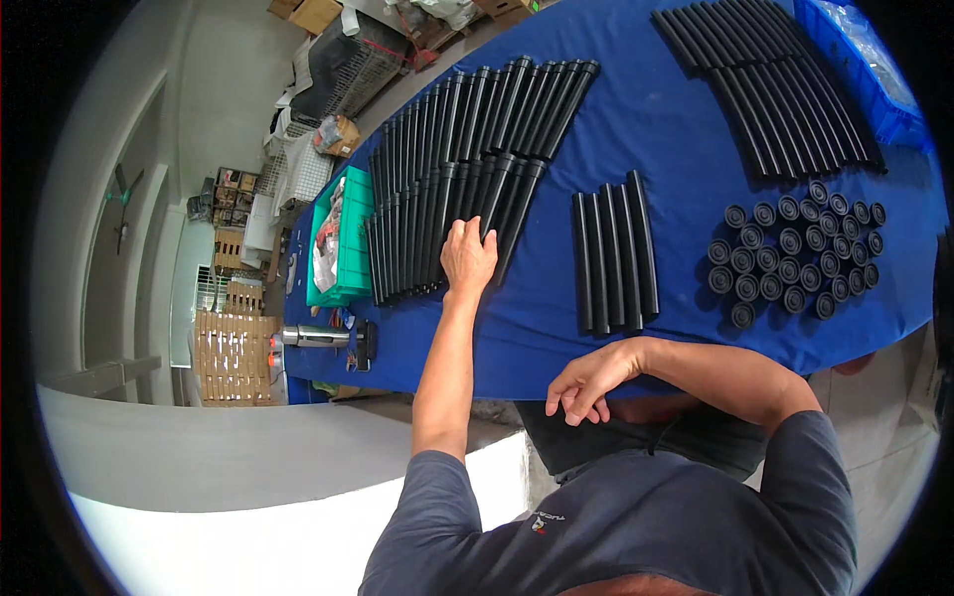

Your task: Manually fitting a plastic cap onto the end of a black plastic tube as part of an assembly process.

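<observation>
My left hand (467,256) reaches over the near row of black capped tubes (437,223). Its fingers are bent round one black tube, whose lower part is hidden beneath the hand. My right hand (594,380) hangs loosely at the table's near edge, empty, with its fingers slightly curled and apart. Between the hands' sides of the table, several uncapped black tubes (614,256) lie side by side. Round black caps (788,241) with ringed faces stand in a cluster on the right.
More black tubes (770,94) lie at the far right beside a blue crate (899,124). A green bin (353,243) holding plastic bags borders the capped tubes. Left of me are a steel flask (316,337) and a dark object (366,345) on the blue cloth (686,328).
</observation>
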`<state>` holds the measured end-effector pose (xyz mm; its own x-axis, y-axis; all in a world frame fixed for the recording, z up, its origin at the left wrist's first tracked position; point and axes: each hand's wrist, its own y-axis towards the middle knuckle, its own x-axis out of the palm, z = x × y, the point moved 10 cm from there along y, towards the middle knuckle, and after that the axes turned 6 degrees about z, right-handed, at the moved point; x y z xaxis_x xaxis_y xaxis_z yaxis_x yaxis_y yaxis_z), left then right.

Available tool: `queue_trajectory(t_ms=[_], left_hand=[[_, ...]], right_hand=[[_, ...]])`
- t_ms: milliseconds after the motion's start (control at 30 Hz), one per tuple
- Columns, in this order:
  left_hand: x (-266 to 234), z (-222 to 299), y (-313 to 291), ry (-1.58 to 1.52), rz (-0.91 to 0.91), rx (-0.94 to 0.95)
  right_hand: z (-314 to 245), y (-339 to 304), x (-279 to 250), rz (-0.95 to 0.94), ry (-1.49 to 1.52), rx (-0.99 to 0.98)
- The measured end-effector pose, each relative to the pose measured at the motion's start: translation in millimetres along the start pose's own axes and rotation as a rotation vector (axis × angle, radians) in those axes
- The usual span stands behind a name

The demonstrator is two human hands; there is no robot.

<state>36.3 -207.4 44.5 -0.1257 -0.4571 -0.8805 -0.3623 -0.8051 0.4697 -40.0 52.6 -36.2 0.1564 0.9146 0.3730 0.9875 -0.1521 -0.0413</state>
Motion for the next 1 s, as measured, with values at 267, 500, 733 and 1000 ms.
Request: queue_trajectory(t_ms=[267,500,733,1000], left_hand=[[2.4,3.5,-4.5,-0.01,0.031,-0.038],[0.6,-0.9,-3.6,-0.026,0.018,-0.078],[0.5,-0.9,-4.0,-0.018,-0.01,-0.079],[-4.4,-1.6,-8.4,0.002,0.017,-0.047]], right_hand=[[0.1,0.5,2.0,0.021,0.009,0.0],[-1.1,1.9,-3.5,0.051,-0.005,0.011],[1.9,3.4,-3.6,0.04,-0.001,-0.003],[0.7,2.3,-1.2,0.038,0.001,-0.001]])
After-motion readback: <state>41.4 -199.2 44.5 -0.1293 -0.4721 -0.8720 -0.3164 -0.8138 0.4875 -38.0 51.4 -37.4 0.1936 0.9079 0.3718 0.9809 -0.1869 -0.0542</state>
